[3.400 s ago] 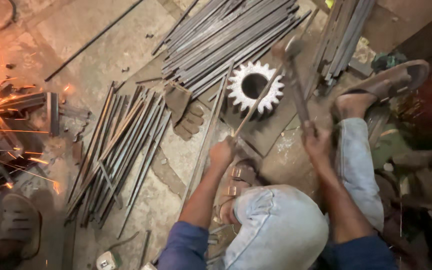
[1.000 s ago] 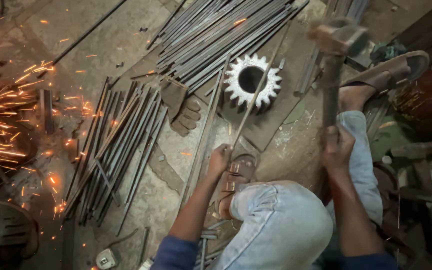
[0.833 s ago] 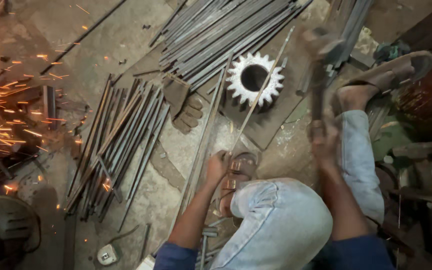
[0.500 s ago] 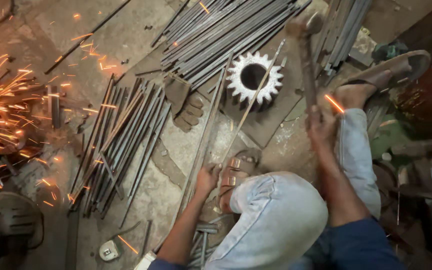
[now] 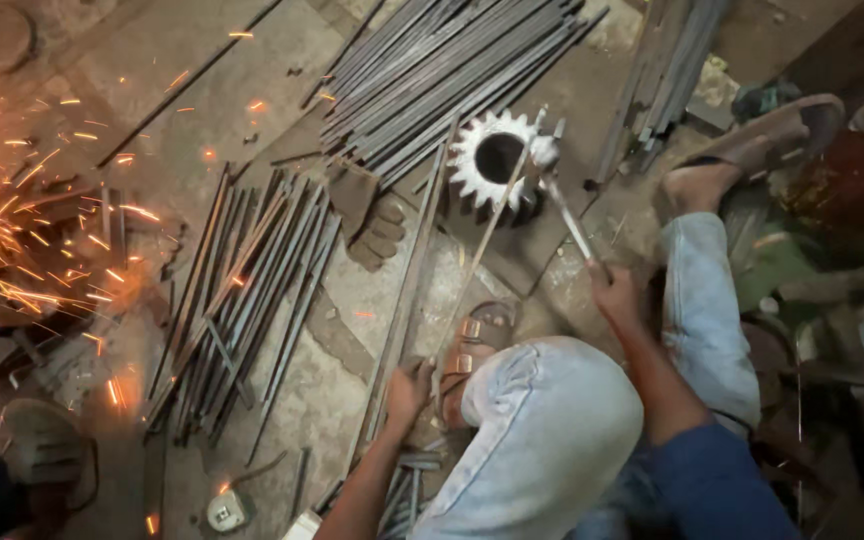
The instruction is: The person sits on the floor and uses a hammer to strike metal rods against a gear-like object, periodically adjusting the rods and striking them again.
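Observation:
My right hand (image 5: 614, 292) grips the handle of a hammer (image 5: 555, 180). Its head is down against a thin steel rod (image 5: 487, 232) where the rod lies across a toothed gear wheel (image 5: 493, 168). The near end of that rod is held in my left hand (image 5: 410, 388), low on the concrete floor. My bent knees in pale jeans (image 5: 552, 430) fill the lower middle, and my sandalled right foot (image 5: 722, 165) rests to the right of the gear.
A fan of flat steel strips (image 5: 237, 300) lies left, and a bigger bundle of strips (image 5: 452, 75) lies above the gear. A work glove (image 5: 372, 225) sits between them. Grinding sparks (image 5: 12, 250) fly at the far left near another person's shoe (image 5: 47, 450). Clutter crowds the right edge.
The hammer went from raised high to down on the rod at the gear. My left hand slid back along the rod toward me. Sparks keep flying at the left.

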